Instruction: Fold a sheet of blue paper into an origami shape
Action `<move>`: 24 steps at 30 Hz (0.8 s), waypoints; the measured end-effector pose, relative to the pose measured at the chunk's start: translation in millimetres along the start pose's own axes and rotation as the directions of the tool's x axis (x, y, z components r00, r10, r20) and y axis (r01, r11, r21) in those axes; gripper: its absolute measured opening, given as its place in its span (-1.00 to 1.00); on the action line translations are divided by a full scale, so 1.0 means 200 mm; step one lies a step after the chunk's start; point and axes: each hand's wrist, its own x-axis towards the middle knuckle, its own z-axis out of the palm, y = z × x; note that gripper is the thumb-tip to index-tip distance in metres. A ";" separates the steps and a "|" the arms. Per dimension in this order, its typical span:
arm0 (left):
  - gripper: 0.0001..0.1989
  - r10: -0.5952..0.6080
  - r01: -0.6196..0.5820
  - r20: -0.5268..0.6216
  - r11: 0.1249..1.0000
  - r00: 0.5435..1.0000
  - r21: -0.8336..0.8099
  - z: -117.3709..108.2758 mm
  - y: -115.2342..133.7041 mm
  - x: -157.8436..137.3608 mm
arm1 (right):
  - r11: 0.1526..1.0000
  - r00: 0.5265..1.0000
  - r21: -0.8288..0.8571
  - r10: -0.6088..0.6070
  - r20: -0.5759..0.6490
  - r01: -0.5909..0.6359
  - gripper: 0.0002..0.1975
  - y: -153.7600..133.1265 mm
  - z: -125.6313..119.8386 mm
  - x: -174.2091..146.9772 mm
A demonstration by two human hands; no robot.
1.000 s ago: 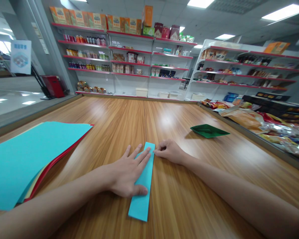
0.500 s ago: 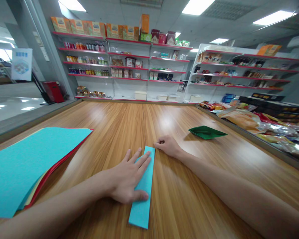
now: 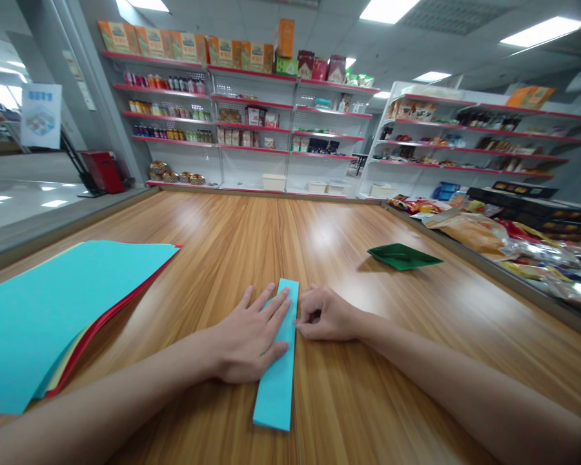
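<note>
A long, narrow strip of folded light-blue paper (image 3: 275, 400) lies lengthwise on the wooden table in front of me. My left hand (image 3: 252, 339) rests flat on it, fingers spread and thumb out, covering part of its left side and middle. My right hand (image 3: 326, 314) is curled closed at the strip's right edge, its thumb and finger tips meeting the edge about a third of the way down. Nothing shows inside the right hand's fingers. Farther off to the right sits a folded dark-green paper piece (image 3: 404, 256) with a pointed, boat-like shape.
A stack of large coloured sheets, light blue (image 3: 77, 297) on top with red and cream edges below, lies at the left. Packaged snacks (image 3: 484, 236) are heaped beyond the table's right rim. Stocked shelves (image 3: 252, 148) stand behind the table.
My right hand has slid from the strip's far right corner down along its right edge towards me. My left hand stays flat on the strip, its thumb drawn closer to the fingers.
</note>
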 end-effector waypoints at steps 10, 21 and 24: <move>-0.28 -0.004 0.004 -0.037 1.000 0.999 0.002 0.04 -0.01 0.01 | 0.982 0.972 0.099 -0.174 0.158 0.160 -0.83 -0.09 0.05 -0.01; -0.28 -0.008 0.009 -0.048 0.999 0.999 0.034 0.07 -0.03 0.01 | 0.967 0.900 0.094 -0.256 0.354 0.238 -0.87 -0.18 0.08 -0.04; -0.28 -0.009 0.011 -0.044 0.999 0.999 0.047 0.08 -0.04 0.02 | 0.961 0.891 0.057 -0.272 0.364 0.270 -0.85 -0.22 0.08 -0.04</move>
